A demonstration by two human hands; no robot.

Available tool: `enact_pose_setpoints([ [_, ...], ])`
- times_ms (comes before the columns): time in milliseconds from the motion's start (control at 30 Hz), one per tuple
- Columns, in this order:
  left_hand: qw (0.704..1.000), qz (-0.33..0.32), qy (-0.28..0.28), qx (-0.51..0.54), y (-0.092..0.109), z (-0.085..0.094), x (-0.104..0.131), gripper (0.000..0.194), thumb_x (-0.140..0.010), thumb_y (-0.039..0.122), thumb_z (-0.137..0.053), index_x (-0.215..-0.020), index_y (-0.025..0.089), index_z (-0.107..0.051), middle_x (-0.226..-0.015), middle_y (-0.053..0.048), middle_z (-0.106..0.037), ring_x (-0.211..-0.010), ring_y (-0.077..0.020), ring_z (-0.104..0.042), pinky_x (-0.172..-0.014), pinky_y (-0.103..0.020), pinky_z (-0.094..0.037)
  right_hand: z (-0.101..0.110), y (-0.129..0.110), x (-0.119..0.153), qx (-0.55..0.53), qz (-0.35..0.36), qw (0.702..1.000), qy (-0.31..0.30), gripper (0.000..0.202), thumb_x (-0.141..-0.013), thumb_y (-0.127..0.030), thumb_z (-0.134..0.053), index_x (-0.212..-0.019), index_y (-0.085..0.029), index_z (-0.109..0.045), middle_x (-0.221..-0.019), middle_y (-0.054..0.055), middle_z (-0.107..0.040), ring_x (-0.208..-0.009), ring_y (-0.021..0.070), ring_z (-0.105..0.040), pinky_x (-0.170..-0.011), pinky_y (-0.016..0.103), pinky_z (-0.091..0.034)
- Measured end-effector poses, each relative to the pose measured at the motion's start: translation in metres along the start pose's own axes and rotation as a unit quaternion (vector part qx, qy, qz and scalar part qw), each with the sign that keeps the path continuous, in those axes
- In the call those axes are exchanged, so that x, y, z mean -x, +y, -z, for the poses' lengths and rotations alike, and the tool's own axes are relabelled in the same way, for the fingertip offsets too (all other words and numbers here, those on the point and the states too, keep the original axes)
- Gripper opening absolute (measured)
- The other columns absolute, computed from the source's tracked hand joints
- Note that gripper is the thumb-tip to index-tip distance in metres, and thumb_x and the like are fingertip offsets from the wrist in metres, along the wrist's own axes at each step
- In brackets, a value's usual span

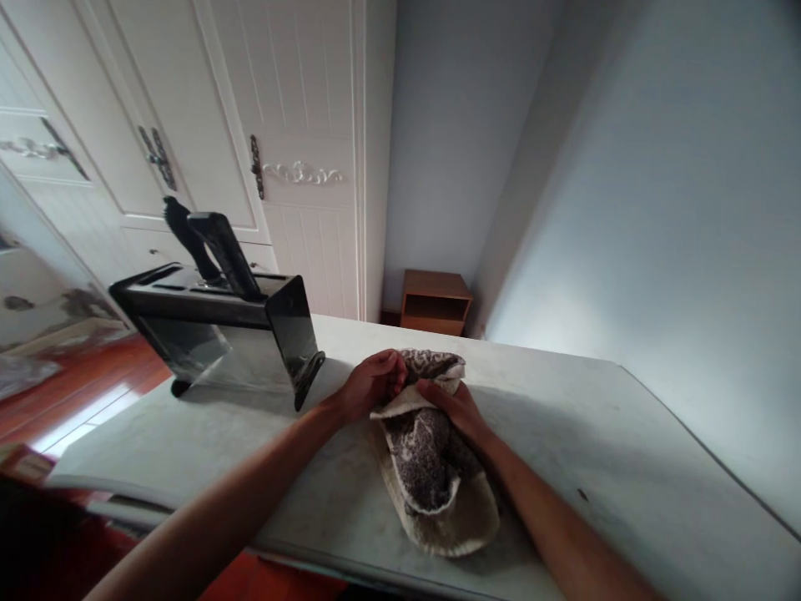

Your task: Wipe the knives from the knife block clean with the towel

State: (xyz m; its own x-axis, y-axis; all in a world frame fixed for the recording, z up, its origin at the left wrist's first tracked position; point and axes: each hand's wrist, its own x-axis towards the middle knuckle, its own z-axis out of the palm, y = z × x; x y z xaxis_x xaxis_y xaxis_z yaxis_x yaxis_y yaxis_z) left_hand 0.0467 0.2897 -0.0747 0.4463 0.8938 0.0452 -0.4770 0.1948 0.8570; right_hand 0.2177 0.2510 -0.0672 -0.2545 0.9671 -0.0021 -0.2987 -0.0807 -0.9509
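A brown-and-cream patterned cloth (422,459) lies bunched in folded layers on the pale tabletop, its rounded lower end toward me. At its far left edge my left hand (374,386) is closed, fingers curled against the fabric. My right hand (460,411) grips the far right side, with the thumb laid over a cream fold and the other fingers hidden behind or under the cloth. Between the hands, the far end of the cloth shows a patterned face.
On the table's left stands a black knife block (213,325) with clear sides and two black handles rising from it. The pale table (601,434) meets the wall on the right. Behind are a white wardrobe (306,108) and a small brown cabinet (435,292).
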Motion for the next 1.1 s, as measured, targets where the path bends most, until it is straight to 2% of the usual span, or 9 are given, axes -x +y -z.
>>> enact_pose_setpoints([
  [133, 0.999, 0.024, -0.001, 0.046, 0.0, 0.004, -0.007, 0.025, -0.078, 0.035, -0.069, -0.074, 0.012, -0.058, -0.066, -0.002, -0.052, -0.055, -0.0091, -0.048, -0.052, -0.021, -0.039, -0.004, -0.003, -0.001, -0.018, 0.005, 1.0, -0.017, 0.04, -0.067, -0.045, -0.076, -0.095, -0.017, -0.071, -0.09, 0.007, -0.071, -0.078, 0.023, -0.066, -0.082, 0.037, -0.052],
  [300, 0.991, 0.016, 0.013, 0.136, -0.001, 0.003, -0.008, 0.024, -0.068, 0.023, -0.076, -0.074, 0.015, -0.054, -0.071, 0.001, -0.05, -0.056, -0.0087, -0.047, -0.05, -0.021, -0.039, 0.001, -0.001, -0.003, -0.011, -0.002, 1.0, 0.002, 0.047, -0.065, -0.045, -0.078, -0.101, -0.016, -0.069, -0.096, 0.008, -0.071, -0.087, 0.0238, -0.066, -0.088, 0.037, -0.05],
  [500, 0.991, 0.012, 0.027, 0.129, 0.002, -0.001, -0.005, 0.026, -0.068, 0.021, -0.077, -0.072, 0.014, -0.052, -0.071, 0.001, -0.048, -0.056, -0.0073, -0.045, -0.05, -0.02, -0.039, 0.007, 0.0, -0.003, -0.004, -0.007, 1.0, -0.007, 0.046, -0.069, -0.04, -0.077, -0.105, -0.014, -0.066, -0.1, 0.008, -0.07, -0.091, 0.0224, -0.065, -0.09, 0.036, -0.048],
  [700, 0.992, 0.01, 0.026, 0.12, 0.001, 0.003, -0.004, 0.023, -0.073, 0.023, -0.073, -0.075, 0.014, -0.052, -0.073, 0.001, -0.048, -0.057, -0.0079, -0.045, -0.051, -0.021, -0.039, 0.007, -0.002, 0.0, 0.01, -0.011, 1.0, 0.001, 0.05, -0.066, -0.044, -0.078, -0.105, -0.014, -0.067, -0.102, 0.009, -0.07, -0.095, 0.0246, -0.065, -0.091, 0.037, -0.048],
  [900, 0.989, 0.019, 0.026, 0.143, 0.002, 0.004, -0.001, 0.023, -0.072, 0.023, -0.072, -0.075, 0.014, -0.052, -0.072, 0.001, -0.05, -0.056, -0.009, -0.047, -0.051, -0.022, -0.04, 0.006, 0.0, 0.001, 0.027, 0.002, 1.0, 0.013, 0.05, -0.067, -0.044, -0.078, -0.104, -0.013, -0.065, -0.1, 0.009, -0.07, -0.092, 0.0235, -0.065, -0.087, 0.034, -0.049],
  [1000, 0.991, 0.025, 0.035, 0.129, 0.001, 0.003, 0.0, 0.023, -0.074, 0.028, -0.069, -0.074, 0.015, -0.051, -0.071, 0.001, -0.051, -0.056, -0.0092, -0.047, -0.052, -0.022, -0.04, 0.007, 0.002, -0.003, 0.02, 0.012, 0.999, 0.042, 0.053, -0.066, -0.049, -0.077, -0.105, -0.015, -0.062, -0.095, 0.007, -0.07, -0.087, 0.0232, -0.065, -0.077, 0.032, -0.051],
  [1100, 0.997, 0.024, 0.065, 0.039, -0.004, -0.001, -0.002, 0.027, -0.076, 0.035, -0.068, -0.072, 0.016, -0.05, -0.068, 0.0, -0.053, -0.053, -0.0092, -0.046, -0.051, -0.022, -0.037, 0.017, 0.002, -0.01, 0.043, 0.026, 0.991, 0.125, 0.054, -0.069, -0.058, -0.071, -0.104, -0.018, -0.059, -0.092, 0.004, -0.069, -0.085, 0.0224, -0.065, -0.072, 0.03, -0.051],
])
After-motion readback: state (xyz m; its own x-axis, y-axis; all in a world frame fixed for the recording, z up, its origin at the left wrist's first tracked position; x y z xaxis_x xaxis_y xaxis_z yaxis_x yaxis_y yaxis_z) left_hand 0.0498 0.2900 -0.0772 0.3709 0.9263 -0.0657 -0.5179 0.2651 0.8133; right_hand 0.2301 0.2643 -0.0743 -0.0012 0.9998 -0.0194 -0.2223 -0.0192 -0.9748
